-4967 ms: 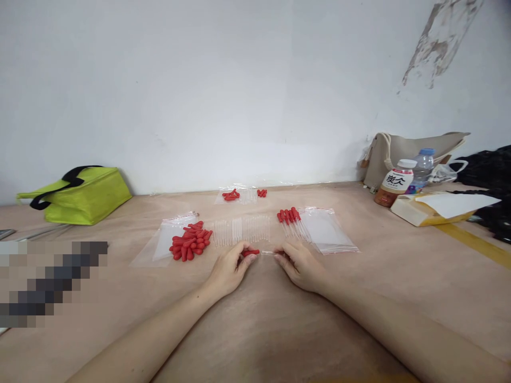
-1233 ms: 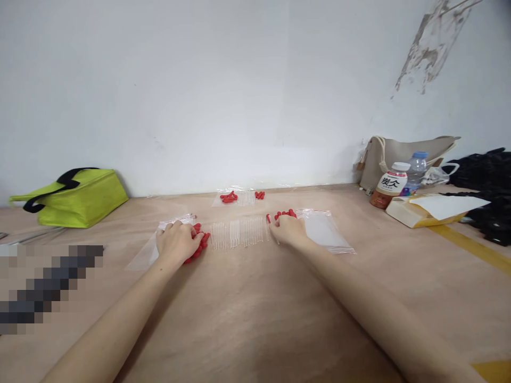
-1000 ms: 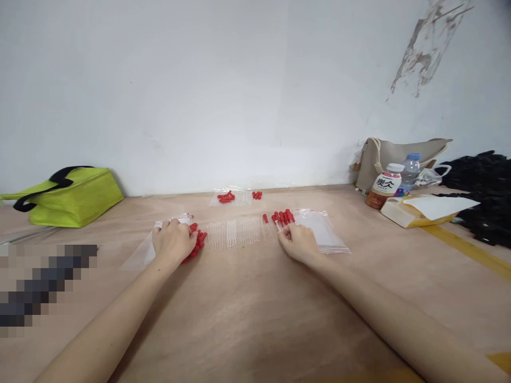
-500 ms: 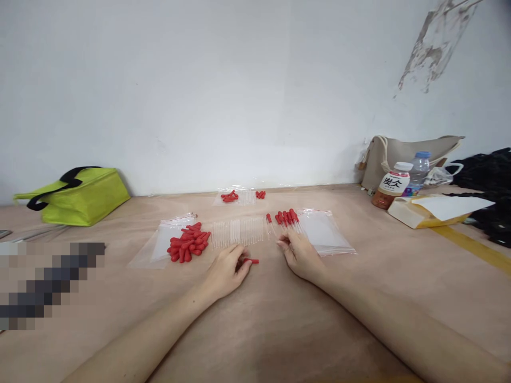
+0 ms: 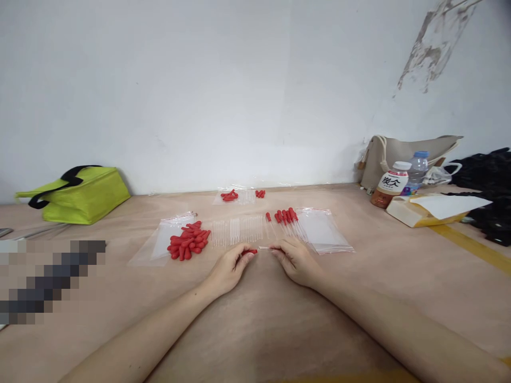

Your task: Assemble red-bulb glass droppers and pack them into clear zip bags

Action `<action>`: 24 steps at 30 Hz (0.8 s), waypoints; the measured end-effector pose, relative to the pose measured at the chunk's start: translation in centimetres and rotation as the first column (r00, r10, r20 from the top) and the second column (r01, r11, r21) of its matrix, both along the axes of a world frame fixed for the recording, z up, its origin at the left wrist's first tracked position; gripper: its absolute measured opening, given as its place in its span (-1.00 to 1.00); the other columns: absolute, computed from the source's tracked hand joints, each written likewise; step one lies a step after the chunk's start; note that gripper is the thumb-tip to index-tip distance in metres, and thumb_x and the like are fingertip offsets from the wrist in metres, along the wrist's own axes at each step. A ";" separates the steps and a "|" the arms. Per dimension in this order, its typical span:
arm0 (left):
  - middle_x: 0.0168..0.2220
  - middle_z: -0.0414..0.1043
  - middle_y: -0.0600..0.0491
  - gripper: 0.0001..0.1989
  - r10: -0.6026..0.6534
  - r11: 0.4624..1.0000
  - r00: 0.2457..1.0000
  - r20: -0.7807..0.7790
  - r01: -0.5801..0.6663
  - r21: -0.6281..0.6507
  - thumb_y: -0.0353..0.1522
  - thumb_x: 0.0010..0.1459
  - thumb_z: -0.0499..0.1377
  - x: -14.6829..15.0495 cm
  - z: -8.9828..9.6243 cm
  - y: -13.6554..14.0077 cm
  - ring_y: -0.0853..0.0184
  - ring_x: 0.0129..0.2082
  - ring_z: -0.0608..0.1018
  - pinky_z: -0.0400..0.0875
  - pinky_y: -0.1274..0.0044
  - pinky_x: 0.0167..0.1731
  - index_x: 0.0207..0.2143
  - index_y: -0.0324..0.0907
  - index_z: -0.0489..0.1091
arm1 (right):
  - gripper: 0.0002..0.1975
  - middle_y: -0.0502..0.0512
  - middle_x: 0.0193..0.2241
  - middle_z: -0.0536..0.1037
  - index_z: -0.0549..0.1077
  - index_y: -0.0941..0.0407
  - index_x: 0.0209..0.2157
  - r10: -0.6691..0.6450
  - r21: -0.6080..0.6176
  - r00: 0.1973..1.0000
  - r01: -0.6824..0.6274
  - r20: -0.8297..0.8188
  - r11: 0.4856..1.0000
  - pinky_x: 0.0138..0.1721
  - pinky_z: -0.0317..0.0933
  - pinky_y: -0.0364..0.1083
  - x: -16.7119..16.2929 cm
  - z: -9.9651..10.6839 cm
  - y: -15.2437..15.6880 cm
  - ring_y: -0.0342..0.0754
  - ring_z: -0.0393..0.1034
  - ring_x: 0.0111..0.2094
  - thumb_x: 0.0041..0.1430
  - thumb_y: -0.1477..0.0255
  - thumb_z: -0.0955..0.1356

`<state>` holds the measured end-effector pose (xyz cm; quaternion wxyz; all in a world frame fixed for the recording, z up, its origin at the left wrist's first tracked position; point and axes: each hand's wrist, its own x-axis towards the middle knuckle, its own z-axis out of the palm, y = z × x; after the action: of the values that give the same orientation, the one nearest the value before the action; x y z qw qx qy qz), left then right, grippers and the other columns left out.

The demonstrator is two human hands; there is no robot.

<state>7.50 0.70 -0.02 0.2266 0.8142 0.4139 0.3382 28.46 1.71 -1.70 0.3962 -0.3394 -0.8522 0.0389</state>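
Between the thumb and fingers of my left hand (image 5: pixel 230 267) is a red rubber bulb (image 5: pixel 250 251), its end facing right. My right hand (image 5: pixel 296 259) pinches a clear glass tube (image 5: pixel 264 248) whose tip points left at the bulb, with a small gap between them. Beyond my hands lies a row of clear tubes (image 5: pixel 237 230). A pile of red bulbs (image 5: pixel 188 242) rests on a plastic bag left of that row. To its right are several droppers (image 5: pixel 286 217) with red bulbs fitted on their tubes.
A clear zip bag (image 5: pixel 325 231) lies right of the droppers. Farther back are a small bag with red bulbs (image 5: pixel 229 196) and tubes. A lime-green bag (image 5: pixel 85 197) stands at left; bottles (image 5: pixel 393 183), a beige bag (image 5: pixel 375 154) and an open carton (image 5: pixel 407 211) stand at right.
My right hand has come left from near the droppers and now holds a glass tube. My left hand has risen slightly with the red bulb, bringing the two close together.
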 end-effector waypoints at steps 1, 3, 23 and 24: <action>-0.34 0.40 0.07 -0.80 -0.004 1.000 1.000 0.006 0.004 -0.013 -0.33 0.21 -0.06 0.0 0.0 -0.1 0.37 -0.32 0.42 0.29 0.53 -0.28 -0.27 -0.18 0.31 | -0.83 0.07 -0.36 0.48 0.36 0.12 -0.25 0.000 -0.003 1.000 0.000 0.005 1.000 -0.26 0.13 -0.09 0.0 0.1 -0.1 -0.10 0.32 -0.31 0.21 0.48 0.17; -0.37 0.38 0.08 -0.80 -0.002 1.000 1.000 0.008 0.002 -0.027 -0.32 0.22 -0.07 0.1 0.1 -0.2 0.37 -0.35 0.42 0.29 0.55 -0.31 -0.30 -0.19 0.30 | -0.83 0.07 -0.36 0.49 0.36 0.13 -0.26 -0.002 -0.007 1.000 0.003 0.025 1.000 -0.26 0.12 -0.09 -0.1 0.2 -0.2 -0.11 0.33 -0.33 0.22 0.46 0.17; -0.47 0.41 0.09 -0.77 -0.057 0.996 0.997 -0.055 0.054 -0.066 -0.31 0.19 -0.02 0.1 -0.1 -0.5 0.41 -0.47 0.42 0.30 0.61 -0.45 -0.34 -0.17 0.40 | -0.78 0.02 -0.34 0.51 0.42 0.05 -0.19 0.103 0.010 0.984 -0.106 0.143 0.994 -0.27 0.05 -0.11 0.5 0.1 0.4 -0.16 0.35 -0.32 0.19 0.52 0.21; -0.47 0.42 0.09 -0.77 -0.057 0.997 0.996 -0.061 0.054 -0.062 -0.31 0.19 -0.02 0.1 -0.1 -0.6 0.41 -0.47 0.43 0.30 0.61 -0.45 -0.34 -0.17 0.40 | -0.78 0.03 -0.36 0.51 0.42 0.06 -0.20 0.095 0.019 0.982 -0.099 0.160 0.995 -0.28 0.04 -0.11 0.5 0.1 0.4 -0.16 0.35 -0.35 0.18 0.52 0.21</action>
<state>7.57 0.13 -0.12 0.2470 0.8286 0.4080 0.2933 28.98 2.06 -1.59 0.3291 -0.2940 -0.8971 0.0194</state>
